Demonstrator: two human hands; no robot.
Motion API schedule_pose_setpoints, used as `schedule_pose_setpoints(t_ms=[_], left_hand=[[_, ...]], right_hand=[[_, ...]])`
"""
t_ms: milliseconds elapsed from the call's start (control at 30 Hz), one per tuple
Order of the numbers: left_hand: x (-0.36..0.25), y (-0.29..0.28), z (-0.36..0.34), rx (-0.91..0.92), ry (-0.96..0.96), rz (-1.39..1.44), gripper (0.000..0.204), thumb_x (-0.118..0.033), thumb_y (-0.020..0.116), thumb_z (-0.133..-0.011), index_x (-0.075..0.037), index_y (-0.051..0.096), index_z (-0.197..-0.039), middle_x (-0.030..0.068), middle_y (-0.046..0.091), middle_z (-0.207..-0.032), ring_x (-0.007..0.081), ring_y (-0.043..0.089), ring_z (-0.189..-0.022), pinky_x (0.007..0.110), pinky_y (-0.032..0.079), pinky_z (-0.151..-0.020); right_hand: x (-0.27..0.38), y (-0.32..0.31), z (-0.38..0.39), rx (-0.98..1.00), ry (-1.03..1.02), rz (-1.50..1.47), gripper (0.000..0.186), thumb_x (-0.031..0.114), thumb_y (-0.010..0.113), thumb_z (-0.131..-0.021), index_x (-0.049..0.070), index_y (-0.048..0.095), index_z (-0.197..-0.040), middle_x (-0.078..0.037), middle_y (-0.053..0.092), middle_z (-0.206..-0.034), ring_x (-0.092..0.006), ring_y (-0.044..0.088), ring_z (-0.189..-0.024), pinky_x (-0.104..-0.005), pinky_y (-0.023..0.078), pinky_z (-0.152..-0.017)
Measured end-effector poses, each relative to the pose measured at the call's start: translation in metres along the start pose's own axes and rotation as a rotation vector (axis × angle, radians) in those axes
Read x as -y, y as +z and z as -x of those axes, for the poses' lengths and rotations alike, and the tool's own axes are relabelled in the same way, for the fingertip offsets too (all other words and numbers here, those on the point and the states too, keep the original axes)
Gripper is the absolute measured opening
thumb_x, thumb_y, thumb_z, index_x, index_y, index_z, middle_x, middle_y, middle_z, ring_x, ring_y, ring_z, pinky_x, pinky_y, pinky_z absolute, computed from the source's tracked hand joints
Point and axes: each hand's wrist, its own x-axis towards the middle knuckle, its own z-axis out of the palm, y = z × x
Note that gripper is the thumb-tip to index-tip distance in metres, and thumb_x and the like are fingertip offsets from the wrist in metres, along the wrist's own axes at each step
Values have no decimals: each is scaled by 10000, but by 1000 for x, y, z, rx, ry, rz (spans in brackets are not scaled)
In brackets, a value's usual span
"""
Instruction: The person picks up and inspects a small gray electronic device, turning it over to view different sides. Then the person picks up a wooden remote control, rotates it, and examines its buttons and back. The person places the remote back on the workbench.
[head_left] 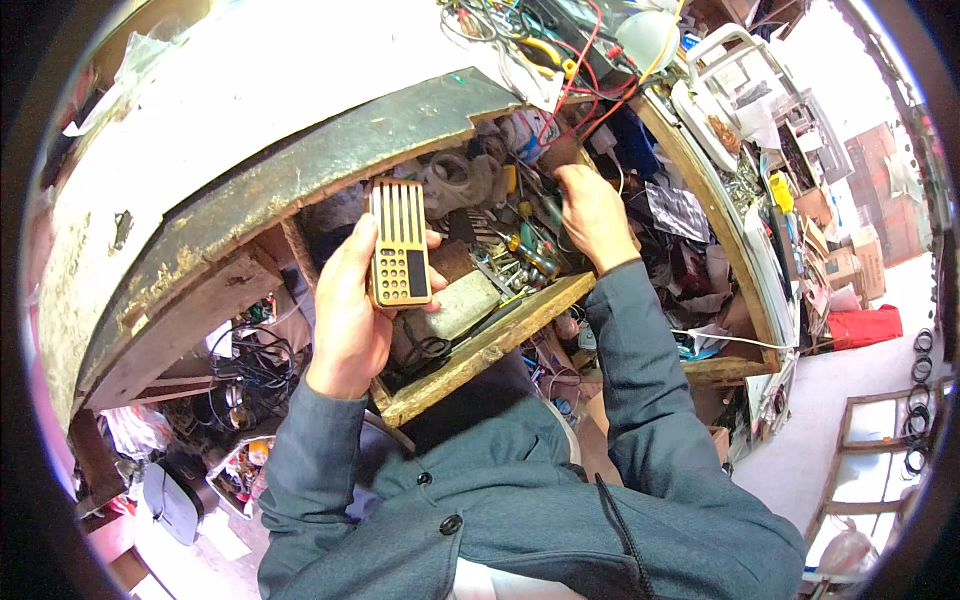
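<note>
My left hand (347, 318) is wrapped round a small gold portable radio (401, 240), held upright above the left part of an open wooden drawer. Its face has long dark slots on top, with round buttons and a dark panel below. Over the right part of the same drawer (490, 350), my right hand (597, 215) reaches down among the tools, its fingertips hidden. Near it lie screwdrivers (535, 255) and other small metal tools. Between the hands is a dusty, pale rectangular block (463, 305), and rolls of tape (452, 170) lie at the back.
A worn tabletop (270, 160) overhangs the drawer at the left. Red and black cables and yellow-handled pliers (540, 52) lie at the back. To the right stand piled parts, cardboard boxes (858, 265) and a red item (865, 326). Tangled black cables (262, 345) fill a lower shelf at left.
</note>
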Motion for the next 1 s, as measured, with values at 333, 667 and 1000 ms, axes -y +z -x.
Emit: schedule_pose_setpoints(t_ms=[333, 667, 1000], left_hand=[[2, -2, 3, 23, 30, 35, 496, -430, 409, -1085, -11, 557, -1305, 172, 701, -1096, 216, 720, -770, 330, 619, -603], [2, -2, 5, 18, 23, 16, 514, -419, 358, -1100, -4, 527, -1352, 184, 691, -1109, 224, 709, -764, 330, 615, -603], [3, -3, 5, 25, 20, 33, 511, -413, 355, -1100, -3, 528, -1352, 193, 691, -1113, 230, 707, -765, 340, 612, -606]], right_hand=[[-2, 20, -15, 113, -22, 269, 61, 70, 650, -782, 43, 640, -836, -167, 673, -861, -357, 691, -860, -474, 558, -760], [16, -3, -2, 53, 158, 300, 111, 63, 737, -724, 45, 678, -816, -167, 692, -882, -345, 706, -848, -444, 579, -752], [17, -4, 0, 64, 179, 295, 86, 67, 699, -759, 37, 683, -838, -169, 696, -890, -344, 704, -862, -452, 576, -765]])
